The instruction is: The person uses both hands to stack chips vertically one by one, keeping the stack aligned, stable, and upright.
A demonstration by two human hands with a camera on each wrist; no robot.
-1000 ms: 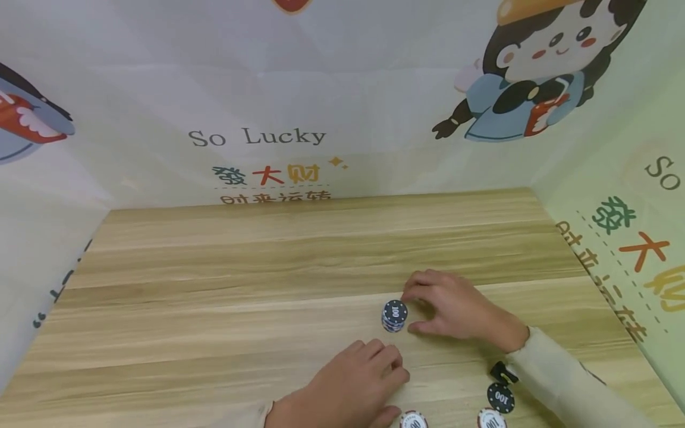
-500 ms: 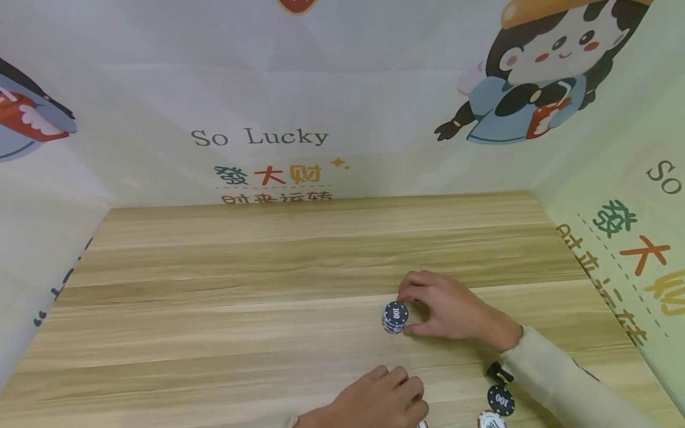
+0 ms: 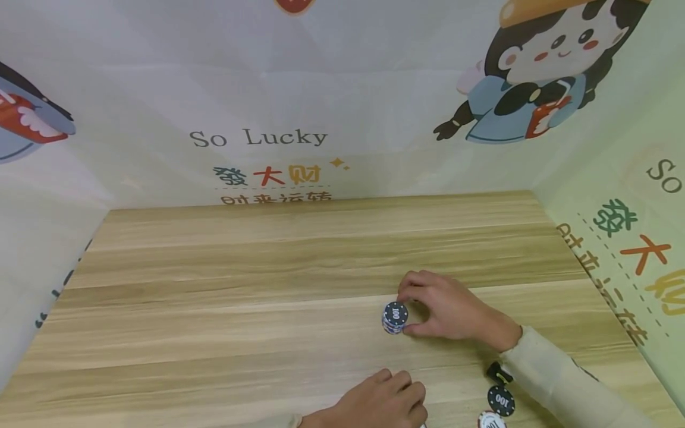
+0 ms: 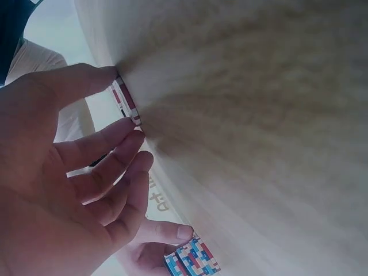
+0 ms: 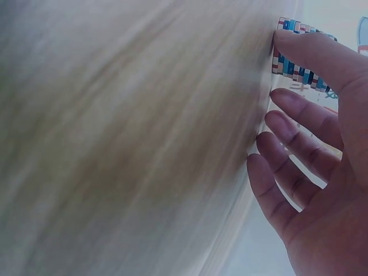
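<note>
A stack of poker chips [image 3: 395,316], topped by a black one marked 100, stands on the wooden table. My right hand [image 3: 446,306] curls thumb and forefinger against its right side; in the right wrist view the thumb lies along the striped edges of the stack [image 5: 300,73], and the other fingertips come down near the table. Close to the front of the head view is my left hand [image 3: 377,401]. The left wrist view shows it pinching a red-and-white poker chip [image 4: 125,99] between thumb and fingertips, low at the tabletop. In the head view that chip is almost wholly hidden.
By the right sleeve lie a small black object with a yellow mark [image 3: 500,373], a black 100 chip [image 3: 500,400] and a red-edged white chip [image 3: 491,419] cut by the frame edge. Printed cloth walls [image 3: 321,89] close in the wooden table [image 3: 225,285].
My right thumb and forefinger have closed in to touch the stack. My left hand has shifted right and toward the front, covering the red-edged chip seen beside it earlier.
</note>
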